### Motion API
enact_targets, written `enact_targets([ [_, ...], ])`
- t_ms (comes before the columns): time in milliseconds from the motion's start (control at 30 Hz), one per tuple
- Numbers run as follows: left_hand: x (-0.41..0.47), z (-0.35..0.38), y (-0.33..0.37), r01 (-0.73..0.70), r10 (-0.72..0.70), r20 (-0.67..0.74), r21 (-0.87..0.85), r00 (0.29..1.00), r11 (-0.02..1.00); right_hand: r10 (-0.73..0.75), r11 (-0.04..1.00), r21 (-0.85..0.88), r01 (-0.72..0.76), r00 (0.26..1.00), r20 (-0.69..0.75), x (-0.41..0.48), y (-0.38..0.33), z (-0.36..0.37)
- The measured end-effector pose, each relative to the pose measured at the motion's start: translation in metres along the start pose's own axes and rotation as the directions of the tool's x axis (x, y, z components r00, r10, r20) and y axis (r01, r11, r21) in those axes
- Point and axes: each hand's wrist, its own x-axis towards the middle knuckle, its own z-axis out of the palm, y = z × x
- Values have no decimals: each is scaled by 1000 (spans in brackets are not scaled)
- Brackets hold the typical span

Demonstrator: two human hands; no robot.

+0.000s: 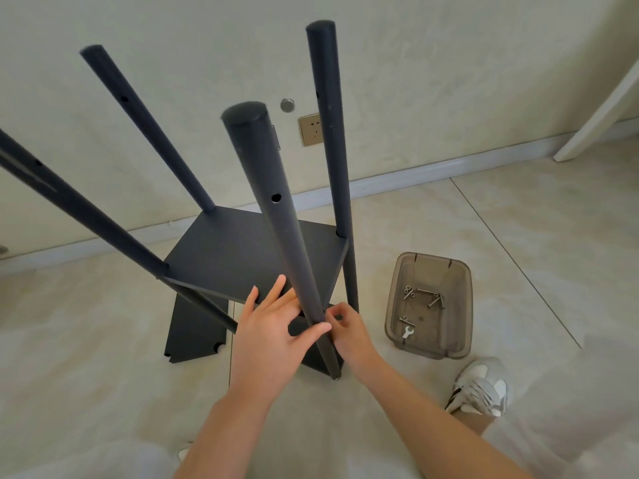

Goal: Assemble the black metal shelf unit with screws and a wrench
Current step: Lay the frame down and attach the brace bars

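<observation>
I see the black shelf unit [249, 257] standing on the tiled floor [484, 219] close to the wall, with four black poles rising from one flat shelf board. The nearest pole [276, 219] is my landmark. My left hand [273, 326] rests against that pole low down, fingers spread and loose, thumb pressed on the front of the tube; its grip is released, not wrapped around anything. My right hand [345, 326] is just right of the pole at the same height, fingertips pinched together against the tube; something small may sit between them, but I cannot tell what. A second black board [193, 330] lies flat on the floor, left of the pole's foot. Right of the pole stands a clear brown plastic tray [463, 305] holding several loose screws [428, 295] and a small silver wrench [407, 332]. A white sneaker [480, 388] shows right of the pole, nearer me than the tray.
</observation>
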Motion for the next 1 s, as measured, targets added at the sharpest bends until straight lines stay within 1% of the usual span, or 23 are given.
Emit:
enact_targets([
  [167, 5, -3, 2, 33, -33, 26, -3, 999, 999, 0, 982, -188, 3, 1000, 17, 2, -10, 2],
  [200, 8, -5, 2, 48, -48, 39, -4, 998, 999, -2, 979, -203, 4, 1000, 11, 2, -13, 2],
  [300, 16, -6, 1, 81, -81, 82, 8, 993, 997, -9, 988, -156, 7, 1000, -12, 2, -21, 3],
  [400, 21, -6, -1, 112, -112, 111, 7, 988, 994, -63, 984, -168, 55, 997, -42, -1, -28, 3],
  [500, 28, -14, -3, 144, -143, 82, -9, 986, 990, -145, 973, -191, 133, 988, -51, -5, -41, 6],
  [567, 36, -25, -5, 188, -187, 43, -23, 981, 982, -130, 979, -165, 121, 991, -41, -5, -56, 10],
  [633, 43, -41, -9, 231, -229, 49, -32, 972, 972, -103, 983, -155, 95, 994, -45, -4, -71, 15],
  [733, 51, -65, -21, 295, -292, 63, -52, 954, 954, -113, 987, -120, 107, 993, -40, -4, -89, 24],
  [767, 52, -73, -26, 317, -314, 52, -71, 948, 946, -148, 982, -120, 143, 988, -34, -4, -93, 29],
  [833, 51, -88, -36, 358, -356, 36, -130, 934, 925, -259, 938, -238, 252, 966, 2, -6, -104, 38],
  [900, 47, -102, -47, 403, -404, 38, -209, 914, 891, -291, 883, -374, 284, 956, 41, -7, -116, 47],
  [933, 44, -108, -53, 431, -436, 42, -264, 899, 863, -302, 864, -409, 294, 952, 48, -8, -122, 52],
  [1000, 36, -116, -65, 480, -499, 56, -385, 865, 789, -321, 848, -424, 317, 945, 64, -9, -130, 60],
])
